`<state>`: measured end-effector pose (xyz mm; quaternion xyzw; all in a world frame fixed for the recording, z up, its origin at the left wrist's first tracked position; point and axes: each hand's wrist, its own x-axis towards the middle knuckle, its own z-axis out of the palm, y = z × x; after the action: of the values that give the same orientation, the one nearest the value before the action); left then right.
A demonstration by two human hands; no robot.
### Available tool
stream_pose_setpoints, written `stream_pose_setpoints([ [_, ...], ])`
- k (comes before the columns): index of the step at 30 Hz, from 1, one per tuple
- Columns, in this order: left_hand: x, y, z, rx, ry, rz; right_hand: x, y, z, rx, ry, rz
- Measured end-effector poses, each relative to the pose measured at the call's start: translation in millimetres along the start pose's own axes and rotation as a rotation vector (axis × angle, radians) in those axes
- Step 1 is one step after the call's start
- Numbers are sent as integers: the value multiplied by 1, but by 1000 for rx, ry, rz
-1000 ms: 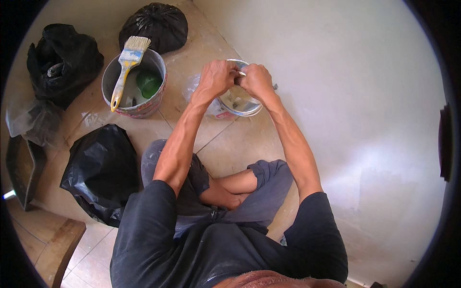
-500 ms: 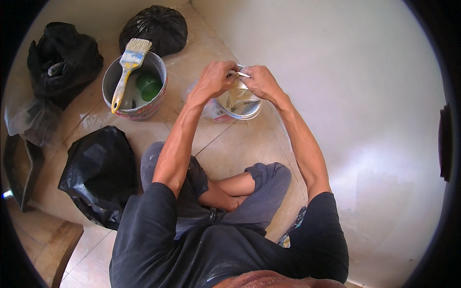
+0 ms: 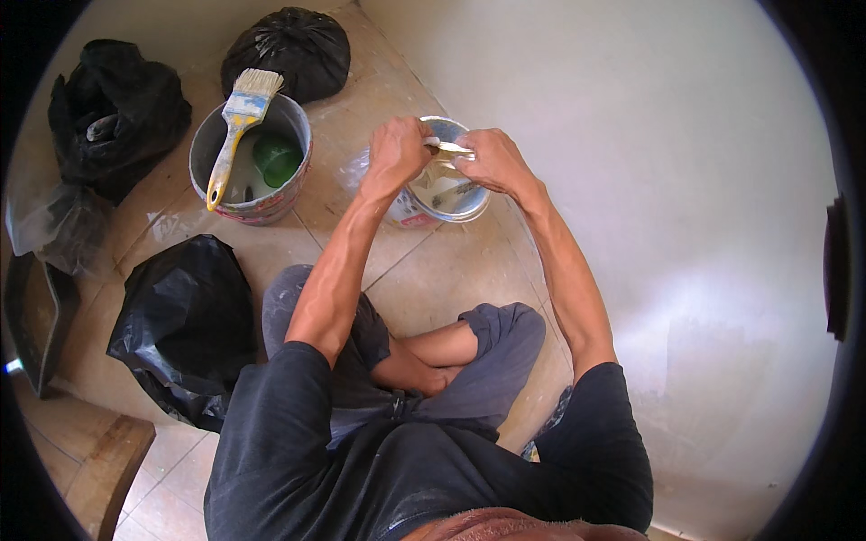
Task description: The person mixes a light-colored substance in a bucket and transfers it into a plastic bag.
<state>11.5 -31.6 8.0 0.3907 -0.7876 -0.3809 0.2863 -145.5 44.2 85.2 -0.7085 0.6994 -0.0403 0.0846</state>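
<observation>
My left hand [image 3: 397,158] and my right hand [image 3: 497,163] are both closed on a whitish twisted strip [image 3: 453,147], stretched between them over a white bucket [image 3: 417,216]. The strip looks like thin plastic or cloth; I cannot tell which. Pale, glossy material hangs under it within the bucket's mouth. Some of the bucket's rim is hidden by my hands. Clear plastic [image 3: 355,169] lies beside its left side.
Left of the hands, a wide paintbrush [image 3: 236,135] rests across a larger bucket [image 3: 263,213], with a green object [image 3: 277,160] inside. Black plastic bags [image 3: 185,316] stand on the tiled floor at the left and back. A pale wall [image 3: 649,180] rises close on the right.
My hands have drawn slightly apart, and more of the twisted strip shows between them. The glossy sheet over the bucket has shifted, showing more of its inside and back rim.
</observation>
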Motion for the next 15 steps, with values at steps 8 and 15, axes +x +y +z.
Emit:
stream_pose_setpoints([
  [8,2,-7,1,25,-60,101,4,14,21,-202,29,-45],
  [15,-2,7,-4,32,-108,160,4,-5,-3,-123,-49,5],
])
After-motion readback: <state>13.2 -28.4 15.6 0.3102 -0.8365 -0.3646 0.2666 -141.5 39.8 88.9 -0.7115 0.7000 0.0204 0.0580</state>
